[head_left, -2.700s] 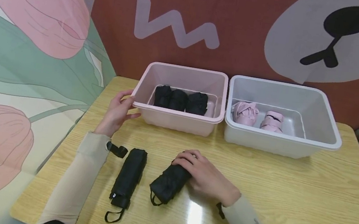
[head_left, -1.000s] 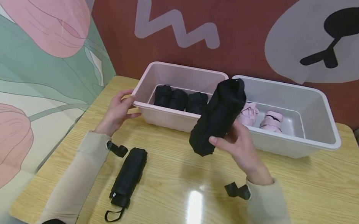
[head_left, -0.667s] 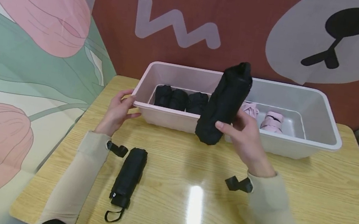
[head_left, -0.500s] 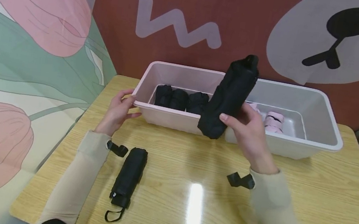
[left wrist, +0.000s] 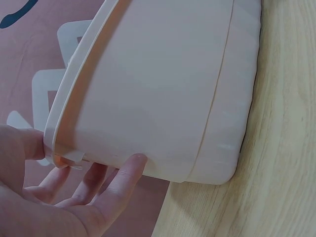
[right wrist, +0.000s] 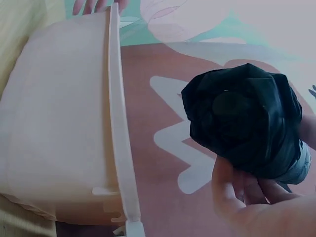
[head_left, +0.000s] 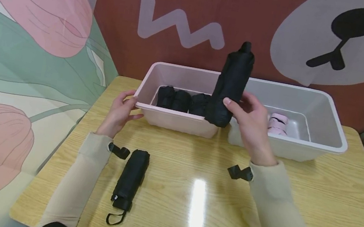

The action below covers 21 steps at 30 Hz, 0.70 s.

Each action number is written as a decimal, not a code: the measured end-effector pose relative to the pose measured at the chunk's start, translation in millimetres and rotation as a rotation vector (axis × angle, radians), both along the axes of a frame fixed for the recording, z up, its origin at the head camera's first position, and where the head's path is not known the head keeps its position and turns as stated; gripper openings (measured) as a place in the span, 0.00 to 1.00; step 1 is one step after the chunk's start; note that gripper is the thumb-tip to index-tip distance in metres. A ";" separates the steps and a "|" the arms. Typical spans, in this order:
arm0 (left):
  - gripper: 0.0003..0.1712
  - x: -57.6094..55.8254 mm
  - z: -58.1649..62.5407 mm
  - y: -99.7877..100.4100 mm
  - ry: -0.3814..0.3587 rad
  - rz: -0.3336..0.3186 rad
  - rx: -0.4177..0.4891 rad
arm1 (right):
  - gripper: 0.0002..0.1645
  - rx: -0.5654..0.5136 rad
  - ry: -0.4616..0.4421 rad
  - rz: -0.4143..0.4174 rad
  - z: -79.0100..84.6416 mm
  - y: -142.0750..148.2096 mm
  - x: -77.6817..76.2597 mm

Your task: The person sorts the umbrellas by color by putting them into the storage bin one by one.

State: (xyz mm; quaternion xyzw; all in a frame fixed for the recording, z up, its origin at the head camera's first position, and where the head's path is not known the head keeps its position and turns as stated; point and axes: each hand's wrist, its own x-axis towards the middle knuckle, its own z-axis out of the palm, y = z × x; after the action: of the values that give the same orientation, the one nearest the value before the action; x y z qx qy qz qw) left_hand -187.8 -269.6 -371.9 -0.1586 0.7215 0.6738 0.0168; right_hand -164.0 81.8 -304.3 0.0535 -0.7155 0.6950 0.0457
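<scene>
My right hand grips a folded black umbrella and holds it raised, nearly upright, over the gap between two bins. The umbrella's gathered cloth end faces the right wrist camera. My left hand holds the left front corner of the pink bin, its thumb by the rim and other fingers along the outer wall, as the left wrist view shows. Three black folded umbrellas lie inside that bin. Another black folded umbrella with a wrist loop lies on the table, nearer me.
A light grey-white bin stands right of the pink one, with a pink rolled umbrella visible inside; the raised umbrella and right hand cover its left part. Both stand on a wooden table against a printed cloth backdrop.
The right hand has picked the black umbrella off the table, carried it up and away from me, and tilted it toward upright. The left hand stays at the pink bin's corner.
</scene>
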 end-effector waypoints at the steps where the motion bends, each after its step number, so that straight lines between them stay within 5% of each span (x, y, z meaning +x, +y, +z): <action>1: 0.26 0.2 0.0 0.0 0.000 0.000 0.000 | 0.31 0.020 0.001 -0.007 -0.1 -0.9 -1.6; 21: 0.25 0.0 1.2 1.0 0.001 0.003 0.011 | 0.33 0.219 -0.007 -0.098 -18.5 -13.6 -28.6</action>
State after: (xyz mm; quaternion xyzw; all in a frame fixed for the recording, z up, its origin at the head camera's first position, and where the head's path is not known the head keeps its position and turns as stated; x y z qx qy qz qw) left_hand -187.8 -268.6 -370.7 -0.1593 0.7174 0.6780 0.0161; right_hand -192.6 68.2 -322.8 0.0206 -0.7892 0.6096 0.0713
